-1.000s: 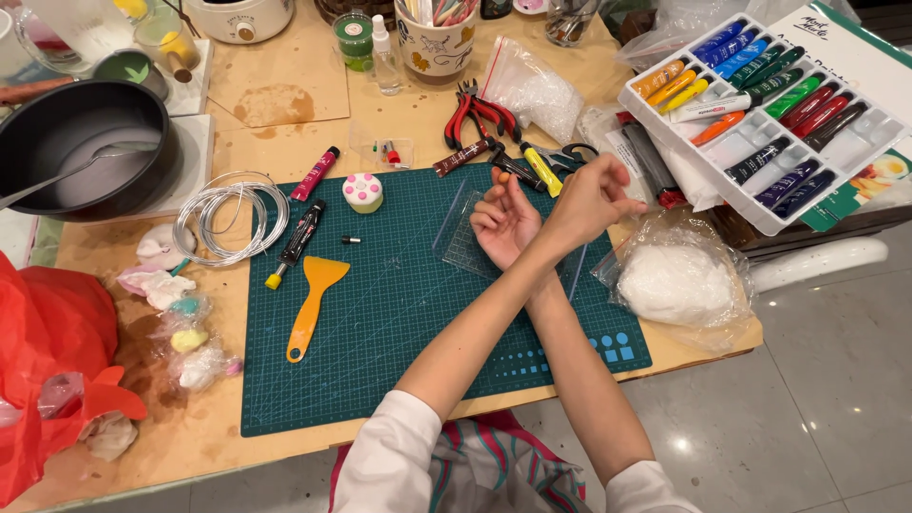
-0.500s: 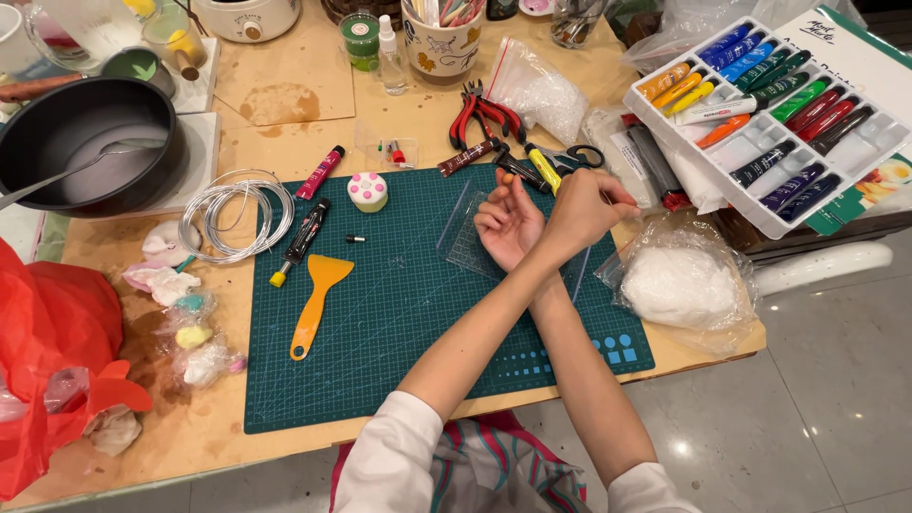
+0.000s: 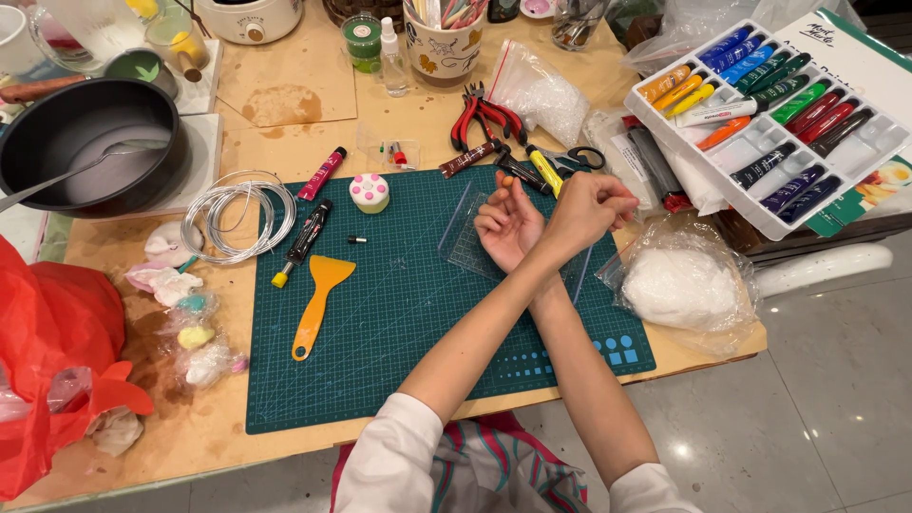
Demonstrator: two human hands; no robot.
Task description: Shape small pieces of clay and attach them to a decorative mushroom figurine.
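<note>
- Your right hand lies open, palm up, fingers spread, above a clear plastic sheet.
- Your left hand crosses over the right wrist with its fingers curled closed; whether it holds anything cannot be told.
- The sheet is transparent, rectangular and flat on the green cutting mat, near the mat's upper edge on the surface.
- Against the earlier frames, both hands stay crossed over the sheet, and the sheet has not shifted.
</note>
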